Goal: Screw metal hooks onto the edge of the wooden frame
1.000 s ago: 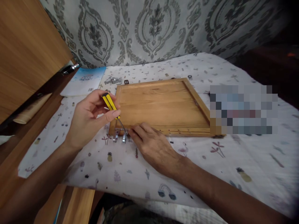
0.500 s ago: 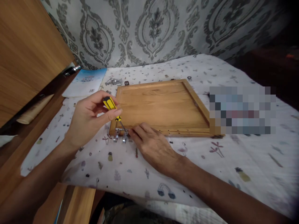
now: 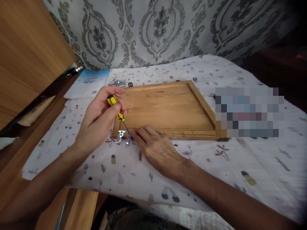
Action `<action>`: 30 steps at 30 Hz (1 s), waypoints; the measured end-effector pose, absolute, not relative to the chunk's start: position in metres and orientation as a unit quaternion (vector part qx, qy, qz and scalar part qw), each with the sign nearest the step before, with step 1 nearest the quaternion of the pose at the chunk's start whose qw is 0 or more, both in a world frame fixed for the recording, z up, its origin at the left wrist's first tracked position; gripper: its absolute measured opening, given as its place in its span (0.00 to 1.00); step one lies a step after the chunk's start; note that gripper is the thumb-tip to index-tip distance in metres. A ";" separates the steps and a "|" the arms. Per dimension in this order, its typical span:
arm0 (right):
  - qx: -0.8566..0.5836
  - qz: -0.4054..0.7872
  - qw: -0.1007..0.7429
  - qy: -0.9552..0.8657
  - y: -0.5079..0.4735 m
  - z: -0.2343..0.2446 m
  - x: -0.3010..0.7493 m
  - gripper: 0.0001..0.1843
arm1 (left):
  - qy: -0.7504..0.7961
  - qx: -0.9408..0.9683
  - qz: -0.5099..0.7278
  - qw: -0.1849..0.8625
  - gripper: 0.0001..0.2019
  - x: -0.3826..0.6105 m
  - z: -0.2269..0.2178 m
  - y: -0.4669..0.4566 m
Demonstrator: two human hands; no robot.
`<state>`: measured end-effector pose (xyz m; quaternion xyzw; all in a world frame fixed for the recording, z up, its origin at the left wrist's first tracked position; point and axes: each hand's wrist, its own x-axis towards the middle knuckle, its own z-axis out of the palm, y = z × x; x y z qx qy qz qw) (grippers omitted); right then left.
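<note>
A flat wooden frame (image 3: 165, 108) lies on a patterned white cloth (image 3: 216, 163). A small metal double hook (image 3: 123, 137) sits against the frame's near left edge. My left hand (image 3: 100, 119) is closed round a yellow-and-black screwdriver (image 3: 115, 108), whose tip points down at the hook's plate. My right hand (image 3: 155, 148) lies on the cloth beside the frame, its fingertips pressed together against the hook's right side.
A blue booklet (image 3: 87, 83) lies at the back left, with a pile of loose metal hardware (image 3: 116, 83) beside it. A wooden cabinet (image 3: 26, 54) rises on the left. A patterned grey wall runs behind. A blurred patch covers the frame's right end.
My left hand has turned on the screwdriver and shifted slightly right, fingers curling over the handle. My right hand and the hook have stayed in place.
</note>
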<state>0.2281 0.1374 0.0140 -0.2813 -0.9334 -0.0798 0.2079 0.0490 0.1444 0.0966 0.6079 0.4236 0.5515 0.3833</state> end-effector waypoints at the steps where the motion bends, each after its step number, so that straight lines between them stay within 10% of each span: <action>1: -0.283 -0.081 0.209 -0.933 0.137 0.014 0.228 0.10 | 0.420 0.587 0.572 0.391 0.07 0.055 0.095 0.145; 30: -0.285 -0.065 0.223 -0.930 0.137 0.014 0.227 0.08 | 0.315 0.605 0.490 0.543 0.14 0.064 0.107 0.156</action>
